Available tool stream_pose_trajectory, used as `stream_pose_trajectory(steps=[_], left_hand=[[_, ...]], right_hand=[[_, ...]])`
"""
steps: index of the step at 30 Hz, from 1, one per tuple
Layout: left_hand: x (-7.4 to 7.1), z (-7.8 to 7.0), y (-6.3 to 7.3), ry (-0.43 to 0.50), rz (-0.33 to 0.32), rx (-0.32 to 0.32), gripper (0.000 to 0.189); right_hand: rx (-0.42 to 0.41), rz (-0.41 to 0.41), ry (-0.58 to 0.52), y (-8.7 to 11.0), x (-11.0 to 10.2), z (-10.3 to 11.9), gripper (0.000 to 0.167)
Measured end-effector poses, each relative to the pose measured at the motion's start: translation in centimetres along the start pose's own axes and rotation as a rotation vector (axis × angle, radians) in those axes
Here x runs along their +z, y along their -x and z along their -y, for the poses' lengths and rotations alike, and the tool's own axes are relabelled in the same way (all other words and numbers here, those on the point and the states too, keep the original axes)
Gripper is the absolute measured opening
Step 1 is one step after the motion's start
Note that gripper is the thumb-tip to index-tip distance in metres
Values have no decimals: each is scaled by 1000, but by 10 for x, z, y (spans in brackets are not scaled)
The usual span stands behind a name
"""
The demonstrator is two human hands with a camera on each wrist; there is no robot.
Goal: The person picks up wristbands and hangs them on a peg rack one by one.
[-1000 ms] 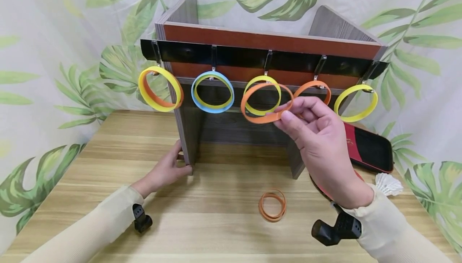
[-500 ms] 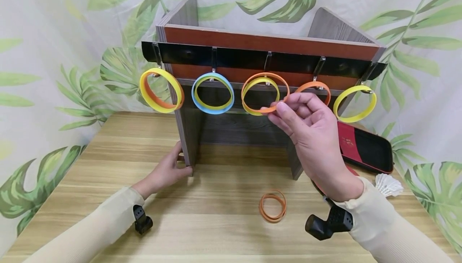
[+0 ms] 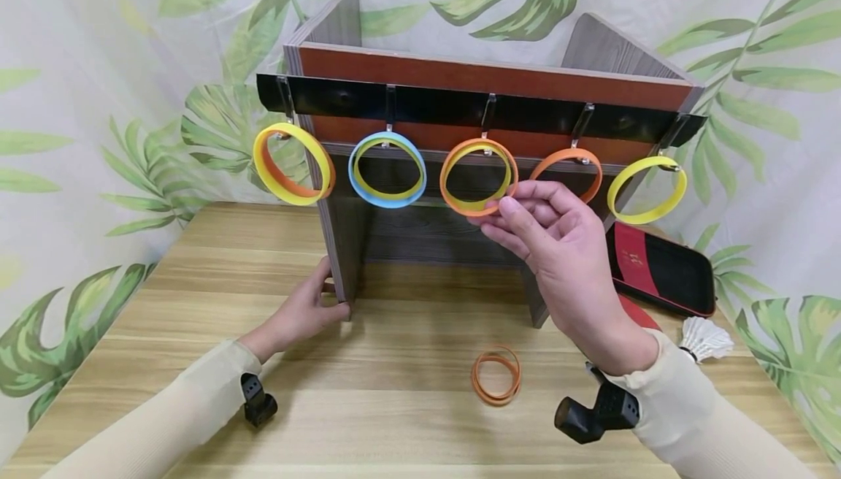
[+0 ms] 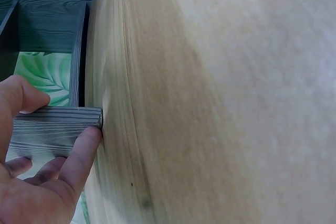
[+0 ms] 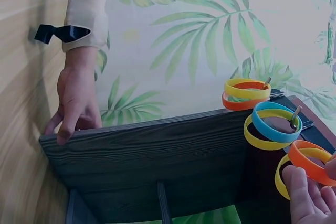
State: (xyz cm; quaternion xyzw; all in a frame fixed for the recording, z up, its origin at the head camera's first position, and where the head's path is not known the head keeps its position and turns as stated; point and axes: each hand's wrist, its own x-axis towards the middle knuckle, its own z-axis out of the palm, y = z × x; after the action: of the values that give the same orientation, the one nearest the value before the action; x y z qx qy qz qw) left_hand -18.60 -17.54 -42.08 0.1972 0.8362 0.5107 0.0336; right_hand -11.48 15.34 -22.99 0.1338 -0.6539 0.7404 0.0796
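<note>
My right hand (image 3: 571, 267) pinches an orange wristband (image 3: 443, 176) by its lower right side, at the middle hook (image 3: 488, 112) of a black strip. Behind it hangs a yellow wristband (image 5: 280, 174), lined up with it in the head view. My left hand (image 3: 305, 318) grips the low front edge of the grey wooden rack's left side panel (image 4: 52, 124), thumb and fingers on opposite faces. Other hooks carry a yellow-and-orange pair (image 3: 260, 165), a blue wristband (image 3: 358, 187) with a yellow one, a single orange wristband (image 3: 594, 183) and a yellow wristband (image 3: 647, 215).
Several loose orange wristbands (image 3: 479, 388) lie on the wooden table (image 3: 368, 420) before the rack. To the right are a black-and-red case (image 3: 677, 274) and a white shuttlecock (image 3: 706, 338). A red object (image 3: 637, 312) is partly hidden by my right wrist.
My right hand has moved left and brought the orange wristband from in front of the rack up to the middle hook, over the yellow one. The left hand stays put.
</note>
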Motion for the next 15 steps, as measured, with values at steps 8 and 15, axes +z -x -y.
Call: stream_pose_trajectory(steps=[8, 15], left_hand=[[0, 0, -1, -9, -9, 9, 88], [1, 1, -1, -9, -9, 1, 88]], right_hand=[[7, 38, 35, 7, -1, -3, 23], [23, 68, 58, 13, -3, -10, 23]])
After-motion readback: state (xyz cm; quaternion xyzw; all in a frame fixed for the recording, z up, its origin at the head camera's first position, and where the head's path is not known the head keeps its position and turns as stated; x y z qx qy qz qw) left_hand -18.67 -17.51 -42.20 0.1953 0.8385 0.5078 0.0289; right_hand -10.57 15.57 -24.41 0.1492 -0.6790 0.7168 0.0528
